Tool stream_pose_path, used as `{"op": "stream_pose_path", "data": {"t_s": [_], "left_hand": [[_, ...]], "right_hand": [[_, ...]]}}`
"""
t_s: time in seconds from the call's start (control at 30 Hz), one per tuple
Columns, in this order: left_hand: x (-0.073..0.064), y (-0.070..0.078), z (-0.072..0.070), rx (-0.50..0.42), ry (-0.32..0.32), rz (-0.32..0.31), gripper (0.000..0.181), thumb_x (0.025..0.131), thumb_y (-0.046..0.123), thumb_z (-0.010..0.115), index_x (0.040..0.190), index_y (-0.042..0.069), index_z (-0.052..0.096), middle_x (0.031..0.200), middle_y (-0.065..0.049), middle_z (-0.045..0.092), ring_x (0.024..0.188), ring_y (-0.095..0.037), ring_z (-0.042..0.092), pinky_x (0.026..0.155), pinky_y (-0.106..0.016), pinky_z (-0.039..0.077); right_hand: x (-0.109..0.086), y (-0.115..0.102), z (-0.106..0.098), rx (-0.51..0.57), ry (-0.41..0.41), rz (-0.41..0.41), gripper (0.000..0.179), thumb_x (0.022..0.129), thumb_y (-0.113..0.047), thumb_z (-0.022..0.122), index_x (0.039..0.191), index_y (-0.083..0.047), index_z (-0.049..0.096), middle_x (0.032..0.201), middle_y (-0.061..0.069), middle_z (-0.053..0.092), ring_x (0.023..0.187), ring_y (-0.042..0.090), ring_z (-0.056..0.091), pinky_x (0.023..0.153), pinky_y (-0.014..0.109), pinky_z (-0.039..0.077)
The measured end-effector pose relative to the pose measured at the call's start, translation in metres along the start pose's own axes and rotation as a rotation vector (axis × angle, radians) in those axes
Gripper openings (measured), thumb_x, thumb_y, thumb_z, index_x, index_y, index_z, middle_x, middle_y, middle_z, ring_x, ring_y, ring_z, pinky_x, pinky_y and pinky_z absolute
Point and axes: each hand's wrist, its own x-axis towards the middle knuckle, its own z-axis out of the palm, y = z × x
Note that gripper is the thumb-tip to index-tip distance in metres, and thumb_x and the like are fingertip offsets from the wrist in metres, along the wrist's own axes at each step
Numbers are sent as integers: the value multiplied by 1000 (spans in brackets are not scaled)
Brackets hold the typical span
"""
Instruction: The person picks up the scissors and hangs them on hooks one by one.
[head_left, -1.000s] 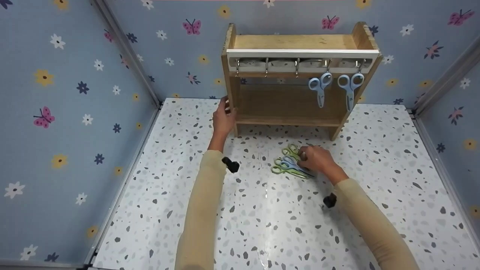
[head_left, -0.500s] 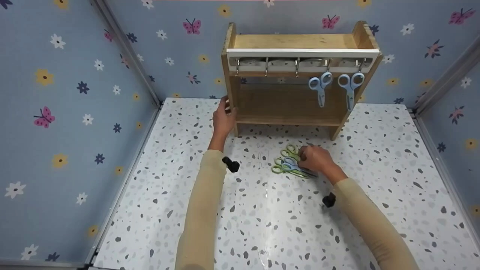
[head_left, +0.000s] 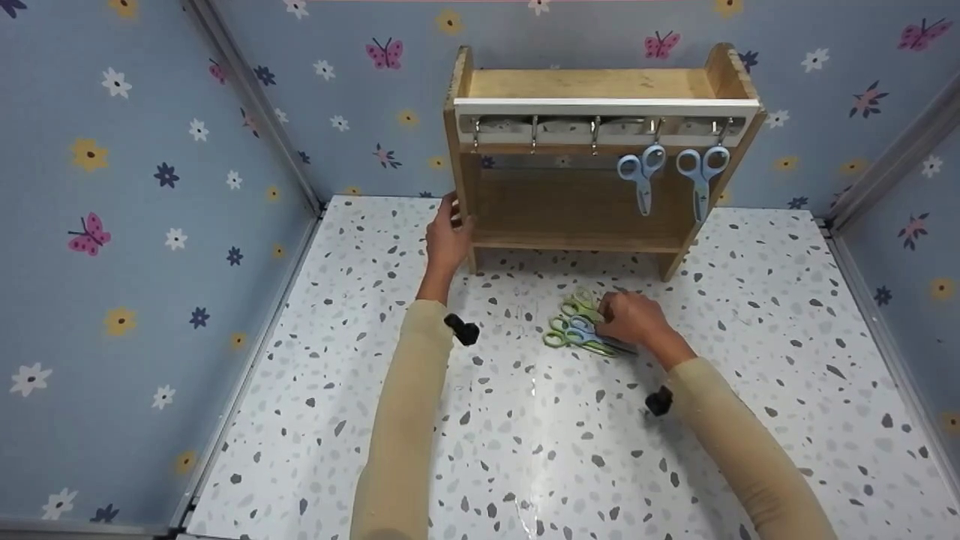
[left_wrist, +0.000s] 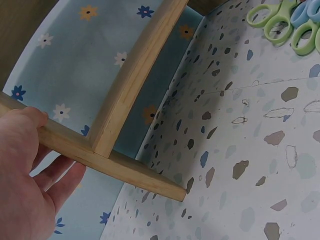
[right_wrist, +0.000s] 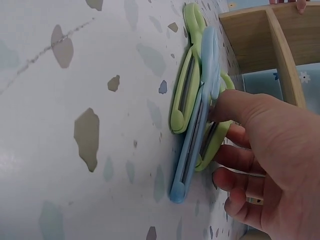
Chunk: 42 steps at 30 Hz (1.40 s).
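Observation:
My left hand [head_left: 448, 238] grips the left side panel [left_wrist: 135, 172] of a wooden shelf [head_left: 585, 210]. In the left wrist view, the thumb lies on the panel's near side with fingers curled behind it. My right hand [head_left: 634, 319] is at a small pile of scissors in front of the shelf. Its thumb and curled fingers pinch the far green scissors [right_wrist: 212, 145], and the thumb lies against the blue scissors [right_wrist: 192, 135]. Another pair of green scissors [right_wrist: 184, 95] lies on the near side. Their blades are partly hidden by the hand in the head view.
A white rail [head_left: 510, 135] with several metal hooks spans the shelf's upper front. Two pairs of light-blue scissors hang there, one pair [head_left: 641, 176] left of the other [head_left: 701, 180]. The speckled tabletop [head_left: 540, 442] is bordered by flower-patterned walls [head_left: 150, 300].
The blue scissors in the pile have shifted very slightly to the right. My left hand stays on the shelf and my right hand stays at the pile.

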Motion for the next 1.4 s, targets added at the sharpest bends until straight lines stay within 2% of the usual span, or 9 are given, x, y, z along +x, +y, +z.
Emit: {"op": "stream_pose_path", "data": {"t_s": [0.13,0.23,0.5,0.87,1.2,1.4], "left_hand": [[0,0,-1,1,4,-2,56,117,18,59,171,14,44,169,-22,58,149,-42,66,121,-55,58],[-1,1,0,-2,4,-1,56,117,18,60,171,14,45,169,-23,58,149,-42,66,121,-56,58],[-3,2,-1,-5,10,13,58,116,18,60,172,12,43,168,-24,58,148,-42,66,120,-54,60],[-3,3,-1,-9,9,10,57,117,18,60,171,13,44,169,-23,58,149,-42,66,120,-54,60],[-2,3,0,-9,4,-9,56,117,19,60,171,14,44,169,-23,57,150,-42,65,121,-55,59],[-2,2,-1,-7,2,11,57,116,18,60,171,13,45,168,-23,60,147,-41,68,116,-54,62]], "right_hand": [[1,0,-1,7,-1,3,23,95,-26,83,106,-7,75,93,8,75,83,24,63,77,44,53],[1,0,-2,18,-14,4,23,97,-26,83,110,-8,75,95,8,75,84,24,62,78,42,52],[-2,2,-2,29,21,-47,20,100,-23,82,112,-7,76,99,12,78,85,25,66,81,51,58],[-2,1,-3,55,-8,-24,17,103,-22,81,113,-8,76,104,13,80,91,27,72,86,52,60],[-1,0,-3,49,-19,-23,18,104,-23,81,113,-8,76,101,11,80,87,24,71,83,48,60],[-4,2,-4,49,15,-45,18,103,-22,82,112,-8,76,101,12,81,89,27,74,84,53,60]]}}
